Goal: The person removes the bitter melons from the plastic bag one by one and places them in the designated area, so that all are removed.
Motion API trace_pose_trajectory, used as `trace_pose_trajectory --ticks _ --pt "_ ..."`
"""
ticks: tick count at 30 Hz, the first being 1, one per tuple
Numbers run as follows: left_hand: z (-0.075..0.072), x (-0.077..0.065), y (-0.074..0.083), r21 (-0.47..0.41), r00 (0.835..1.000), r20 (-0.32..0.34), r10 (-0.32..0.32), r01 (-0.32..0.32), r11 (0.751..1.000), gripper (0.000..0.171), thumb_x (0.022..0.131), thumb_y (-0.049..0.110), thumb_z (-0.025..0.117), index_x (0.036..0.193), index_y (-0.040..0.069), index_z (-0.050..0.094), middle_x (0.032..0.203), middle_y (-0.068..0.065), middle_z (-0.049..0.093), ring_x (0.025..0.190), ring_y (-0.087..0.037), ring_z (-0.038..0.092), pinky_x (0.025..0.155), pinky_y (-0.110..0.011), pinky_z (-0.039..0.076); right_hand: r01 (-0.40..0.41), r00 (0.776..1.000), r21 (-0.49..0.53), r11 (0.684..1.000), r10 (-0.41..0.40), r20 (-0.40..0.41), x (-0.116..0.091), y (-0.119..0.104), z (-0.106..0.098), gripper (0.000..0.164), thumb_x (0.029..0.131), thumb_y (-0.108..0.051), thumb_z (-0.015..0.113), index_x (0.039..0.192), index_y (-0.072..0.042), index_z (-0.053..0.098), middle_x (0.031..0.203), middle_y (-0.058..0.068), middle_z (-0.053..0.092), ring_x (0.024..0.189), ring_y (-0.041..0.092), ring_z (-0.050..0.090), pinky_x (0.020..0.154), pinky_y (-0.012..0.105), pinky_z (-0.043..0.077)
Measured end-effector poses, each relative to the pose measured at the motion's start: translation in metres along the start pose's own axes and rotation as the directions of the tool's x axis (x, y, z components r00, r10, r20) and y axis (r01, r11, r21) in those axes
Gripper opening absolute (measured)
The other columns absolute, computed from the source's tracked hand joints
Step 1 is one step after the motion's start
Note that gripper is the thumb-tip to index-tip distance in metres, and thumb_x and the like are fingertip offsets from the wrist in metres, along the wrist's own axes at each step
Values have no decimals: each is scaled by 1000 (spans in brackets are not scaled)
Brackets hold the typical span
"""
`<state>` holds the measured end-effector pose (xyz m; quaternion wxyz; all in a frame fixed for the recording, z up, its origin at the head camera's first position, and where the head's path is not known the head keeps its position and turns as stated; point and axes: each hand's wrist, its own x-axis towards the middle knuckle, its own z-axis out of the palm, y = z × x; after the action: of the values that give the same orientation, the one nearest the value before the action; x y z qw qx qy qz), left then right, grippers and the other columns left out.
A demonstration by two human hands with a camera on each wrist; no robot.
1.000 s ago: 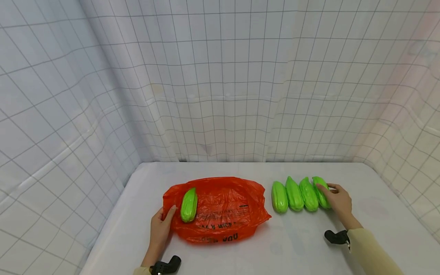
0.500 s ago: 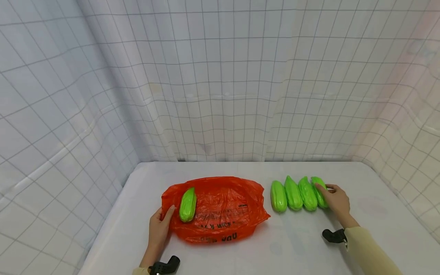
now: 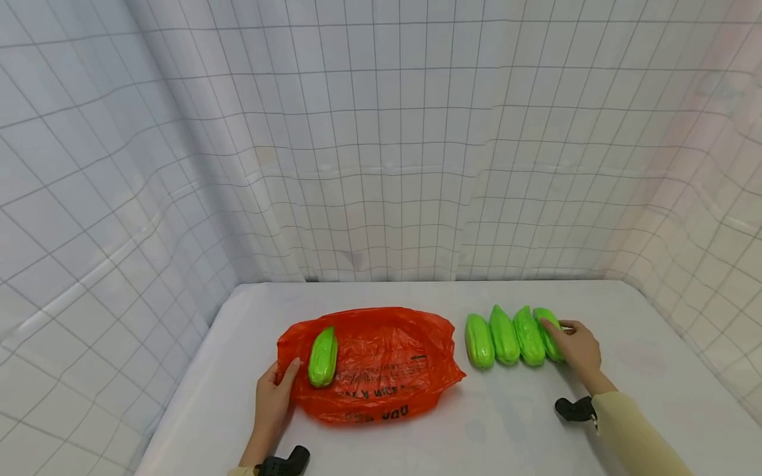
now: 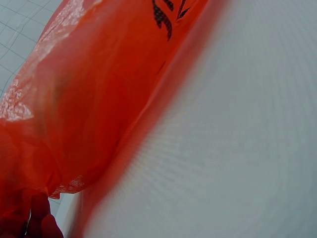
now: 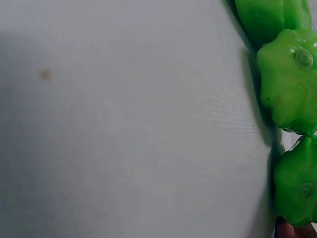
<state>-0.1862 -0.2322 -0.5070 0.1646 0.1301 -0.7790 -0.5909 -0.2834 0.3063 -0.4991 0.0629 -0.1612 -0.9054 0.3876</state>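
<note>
A red plastic bag (image 3: 393, 367) with dark lettering lies spread on the white table. My left hand (image 3: 272, 396) pinches its left edge; in the left wrist view, fingers (image 4: 39, 213) show against the crumpled film. On the bag's left part, close to that hand, lies one glossy, ribbed green toy vegetable (image 3: 323, 358) with a pointed end. Several more like it, such as this leftmost one (image 3: 479, 342), stand side by side to the right of the bag. My right hand (image 3: 580, 347) grips the rightmost green toy vegetable (image 3: 549, 330), thumb on its near left side, partly covering it.
White table surface (image 3: 476, 430) stretches in front of the bag and the row. A white grid-lined curtain (image 3: 381, 165) closes off the back and both sides. Black wrist cameras (image 3: 574, 410) sit on both wrists.
The head view has shifted slightly, so everything sits a little further left in it. Both hands keep their holds, and the bag and green toy vegetables stay in place.
</note>
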Motion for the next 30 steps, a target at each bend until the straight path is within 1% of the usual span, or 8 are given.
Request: trace_pose_trajectory --ticks 10,17,22,30 --pt "1 -1 -1 -11 1000 -4 -6 6 1000 42 95 37 58 112 0 62 104 -16 64 81 -12 54 69 -18 49 -4 1000 -13 1000 4 8 0 -1 -1 90 86 -67 47 131 11 42 121 35 48 104 47 50 81 54 42" --pt "2 -1 0 -28 1000 -11 1 -1 1000 39 95 35 58 110 -1 63 101 -16 64 79 -13 54 68 -18 49 -27 1000 -9 1000 27 6 -1 -1 0 92 86 -67 48 134 11 39 124 35 46 108 47 48 86 55 40" --pt "2 -2 0 -38 1000 -5 -13 13 999 40 95 36 58 111 0 63 104 -16 63 81 -13 53 70 -18 49 -43 999 8 999 43 0 -3 -2 -1 95 85 -68 49 136 11 35 124 35 45 108 48 48 86 55 39" --pt "0 -1 1 -36 1000 1 -14 14 999 42 94 37 58 114 0 62 106 -16 62 83 -13 54 71 -18 49 -51 999 75 996 51 9 -2 -1 0 102 84 -68 51 142 11 23 124 35 45 108 47 48 86 55 39"
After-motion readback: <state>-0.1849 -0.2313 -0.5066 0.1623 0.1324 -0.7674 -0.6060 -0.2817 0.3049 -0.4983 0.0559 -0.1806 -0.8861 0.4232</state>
